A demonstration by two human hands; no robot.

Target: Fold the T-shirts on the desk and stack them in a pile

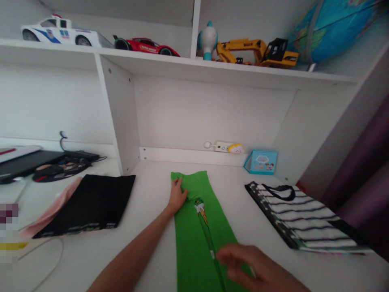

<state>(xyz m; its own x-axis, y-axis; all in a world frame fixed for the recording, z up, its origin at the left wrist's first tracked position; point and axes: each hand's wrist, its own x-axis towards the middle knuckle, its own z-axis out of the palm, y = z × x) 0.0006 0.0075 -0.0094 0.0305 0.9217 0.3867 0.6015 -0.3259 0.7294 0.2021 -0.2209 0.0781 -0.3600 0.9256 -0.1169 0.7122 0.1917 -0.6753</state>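
Observation:
A green shirt lies on the white desk, its two sides folded in so that their edges run down the middle. Part of a printed figure and a small white tag show along that seam. My left hand rests flat on the shirt's far left corner, thumb and fingers apart. Over the nearer right part of the shirt is my right hand, blurred, its fingers loosely bent and apart with nothing seen in them. Whether it touches the cloth I cannot tell. The shirt's near end runs out of view.
A folded black garment with a pink one under it lies left. To the right is a folded striped shirt. A blue desk calendar and a power strip are at the back. Toys line the shelf above.

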